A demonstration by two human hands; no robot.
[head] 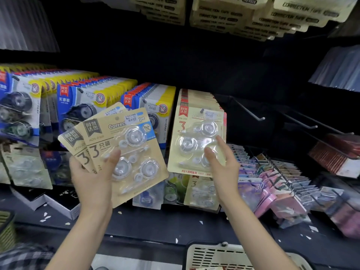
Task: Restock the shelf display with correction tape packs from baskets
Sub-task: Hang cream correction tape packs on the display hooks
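now left hand (91, 178) grips tan packs (124, 152); right hand (222, 162) touches hung pack (196, 141).

Person's arms and hands, head view.
Both forearms bare to the frame edge; left hand (91, 180) and right hand (222, 164) ungloved, no rings or watch visible. Blurred plaid fabric (21, 256), dark and light checks, at lower left.
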